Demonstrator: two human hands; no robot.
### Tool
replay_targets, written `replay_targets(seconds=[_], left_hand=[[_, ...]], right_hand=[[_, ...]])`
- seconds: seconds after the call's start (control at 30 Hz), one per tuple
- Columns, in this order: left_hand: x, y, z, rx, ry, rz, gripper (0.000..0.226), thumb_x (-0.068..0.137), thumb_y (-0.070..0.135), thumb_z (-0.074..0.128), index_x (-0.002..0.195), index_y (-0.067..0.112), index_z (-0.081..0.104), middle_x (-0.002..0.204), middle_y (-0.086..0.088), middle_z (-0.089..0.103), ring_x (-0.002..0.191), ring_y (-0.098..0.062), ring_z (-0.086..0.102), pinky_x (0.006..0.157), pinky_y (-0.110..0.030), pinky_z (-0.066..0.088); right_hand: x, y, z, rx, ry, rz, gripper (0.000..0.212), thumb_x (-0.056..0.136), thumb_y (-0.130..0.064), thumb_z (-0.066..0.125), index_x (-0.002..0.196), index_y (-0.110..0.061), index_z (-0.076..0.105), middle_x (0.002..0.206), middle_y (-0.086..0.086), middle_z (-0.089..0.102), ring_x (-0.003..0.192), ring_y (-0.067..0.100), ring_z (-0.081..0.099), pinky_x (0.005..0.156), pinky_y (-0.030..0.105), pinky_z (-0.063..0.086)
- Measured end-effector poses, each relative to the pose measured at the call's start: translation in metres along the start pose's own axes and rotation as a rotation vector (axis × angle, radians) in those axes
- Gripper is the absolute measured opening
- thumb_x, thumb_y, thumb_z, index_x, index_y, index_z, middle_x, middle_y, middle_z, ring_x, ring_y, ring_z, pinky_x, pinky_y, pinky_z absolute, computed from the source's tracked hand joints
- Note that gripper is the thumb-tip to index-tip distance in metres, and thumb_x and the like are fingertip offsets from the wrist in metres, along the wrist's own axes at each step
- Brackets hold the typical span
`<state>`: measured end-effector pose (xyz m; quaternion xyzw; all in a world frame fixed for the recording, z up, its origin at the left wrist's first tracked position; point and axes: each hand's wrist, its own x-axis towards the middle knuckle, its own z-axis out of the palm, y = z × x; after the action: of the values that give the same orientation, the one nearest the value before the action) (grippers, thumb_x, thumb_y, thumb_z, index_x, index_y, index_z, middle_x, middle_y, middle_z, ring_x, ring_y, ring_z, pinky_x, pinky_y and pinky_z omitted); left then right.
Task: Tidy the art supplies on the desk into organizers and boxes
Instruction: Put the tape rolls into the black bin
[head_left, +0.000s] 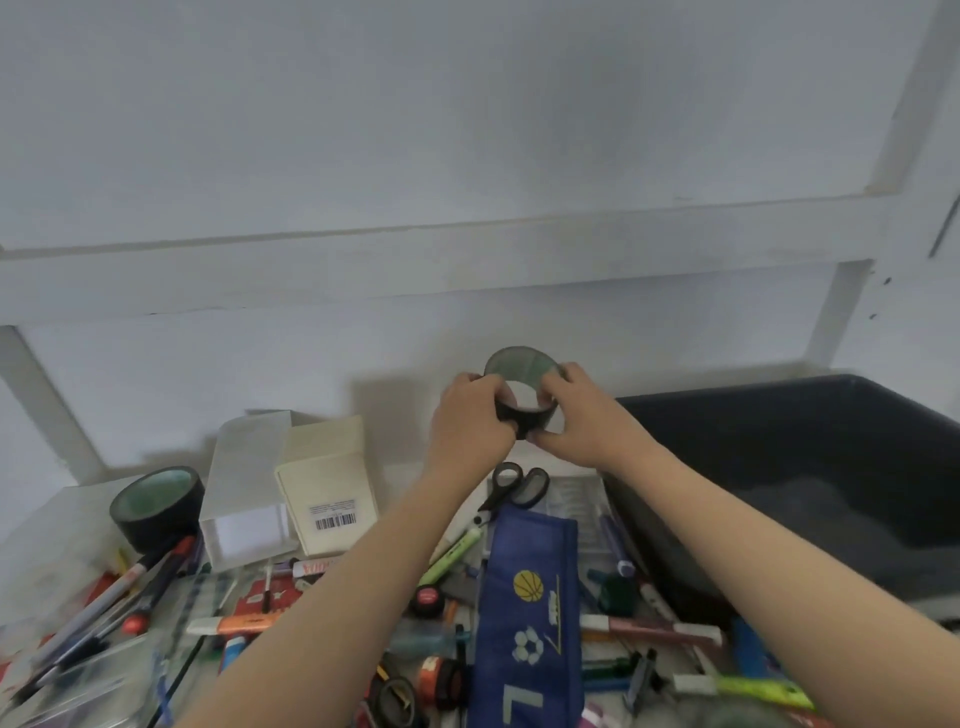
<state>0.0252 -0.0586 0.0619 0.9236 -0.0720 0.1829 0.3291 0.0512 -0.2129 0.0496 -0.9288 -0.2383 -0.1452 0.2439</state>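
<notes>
Desk (47, 561); tape roll (521, 364) between left hand (475, 421), right hand (584, 415)

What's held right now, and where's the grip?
A black tape roll: the left hand and right hand grip its lower part from opposite sides.

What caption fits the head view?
Left hand and right hand grip a black tape roll beside a dark bin.
</notes>
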Motion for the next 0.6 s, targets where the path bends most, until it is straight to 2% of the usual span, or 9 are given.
replay_targets(seconds=[0.1, 0.23, 0.33, 0.5, 0.6], left_hand=[[0.009, 0.029, 0.017, 0.012, -0.022, 0.074, 0.021, 0.068, 0.007, 0.066, 0.081, 0.02, 0.056, 0.1, -0.003, 0.052, 0.095, -0.023, 0.053, 0.078, -0.028, 0.043], [0.014, 0.058, 0.047, 0.03, -0.08, 0.165, 0.019, 0.068, 0.009, 0.068, 0.08, 0.02, 0.057, 0.101, -0.006, 0.055, 0.096, -0.023, 0.05, 0.078, -0.029, 0.041], [0.016, 0.072, 0.068, 0.137, -0.126, 0.215, 0.012, 0.07, 0.02, 0.069, 0.078, 0.026, 0.063, 0.098, -0.001, 0.064, 0.097, -0.023, 0.053, 0.081, -0.032, 0.043], [0.017, 0.088, 0.108, 0.357, -0.218, 0.294, 0.009, 0.078, 0.034, 0.065, 0.086, 0.031, 0.069, 0.097, 0.006, 0.067, 0.104, -0.021, 0.05, 0.087, -0.033, 0.031], [0.019, 0.089, 0.124, 0.45, -0.29, 0.311, 0.011, 0.081, 0.033, 0.063, 0.087, 0.027, 0.07, 0.095, 0.005, 0.067, 0.106, -0.022, 0.05, 0.1, -0.037, 0.027]], right_hand=[[-0.017, 0.023, -0.022, -0.058, 0.106, 0.025, 0.032, 0.075, -0.031, 0.072, 0.089, -0.019, 0.045, 0.106, -0.002, 0.04, 0.078, 0.015, 0.049, 0.062, 0.025, 0.04], [-0.043, 0.058, -0.042, -0.172, 0.13, 0.136, 0.032, 0.072, -0.034, 0.073, 0.086, -0.023, 0.047, 0.104, -0.007, 0.039, 0.082, 0.013, 0.046, 0.064, 0.025, 0.035], [-0.063, 0.081, -0.05, -0.197, 0.097, 0.216, 0.031, 0.072, -0.034, 0.074, 0.084, -0.026, 0.046, 0.101, -0.009, 0.04, 0.083, 0.013, 0.046, 0.066, 0.025, 0.034], [-0.085, 0.113, -0.052, -0.214, -0.033, 0.342, 0.031, 0.071, -0.033, 0.075, 0.085, -0.026, 0.049, 0.098, -0.006, 0.046, 0.083, 0.011, 0.048, 0.062, 0.021, 0.033], [-0.087, 0.124, -0.046, -0.144, -0.125, 0.413, 0.028, 0.072, -0.028, 0.076, 0.088, -0.022, 0.054, 0.1, -0.002, 0.051, 0.086, 0.014, 0.051, 0.069, 0.023, 0.041]])
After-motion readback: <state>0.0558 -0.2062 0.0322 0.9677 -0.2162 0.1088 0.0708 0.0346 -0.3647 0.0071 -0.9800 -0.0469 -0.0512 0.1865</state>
